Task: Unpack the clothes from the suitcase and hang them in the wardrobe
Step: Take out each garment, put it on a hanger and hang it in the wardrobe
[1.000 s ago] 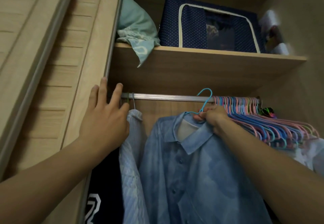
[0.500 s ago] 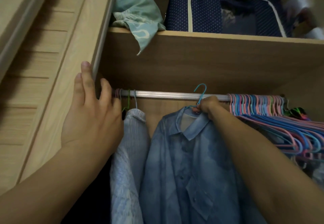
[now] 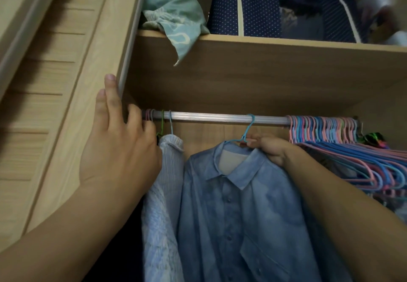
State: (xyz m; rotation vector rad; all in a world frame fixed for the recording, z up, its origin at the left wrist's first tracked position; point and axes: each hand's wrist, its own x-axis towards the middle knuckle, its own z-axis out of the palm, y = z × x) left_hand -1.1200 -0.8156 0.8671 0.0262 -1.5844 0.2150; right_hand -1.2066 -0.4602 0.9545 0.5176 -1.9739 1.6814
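A blue denim shirt [image 3: 237, 211] hangs on a light blue hanger [image 3: 248, 130] whose hook sits over the metal wardrobe rail [image 3: 211, 117]. My right hand [image 3: 267, 148] pinches the hanger's neck just under the hook, at the shirt's collar. My left hand [image 3: 119, 147] lies with straight fingers against the edge of the wardrobe door [image 3: 72, 96], its fingertips near the rail's left end. A pale striped shirt [image 3: 161, 204] hangs left of the denim one.
Several empty pink and blue hangers [image 3: 343, 149] crowd the rail's right end. On the shelf [image 3: 264, 45] above sit a teal cloth bundle [image 3: 174, 17] and a navy dotted storage box [image 3: 279, 8]. A dark garment hangs at the far left, low down.
The hanger's hook has gone from above the rail onto it. My left hand has slid higher up the door edge. The view has tilted up slightly.
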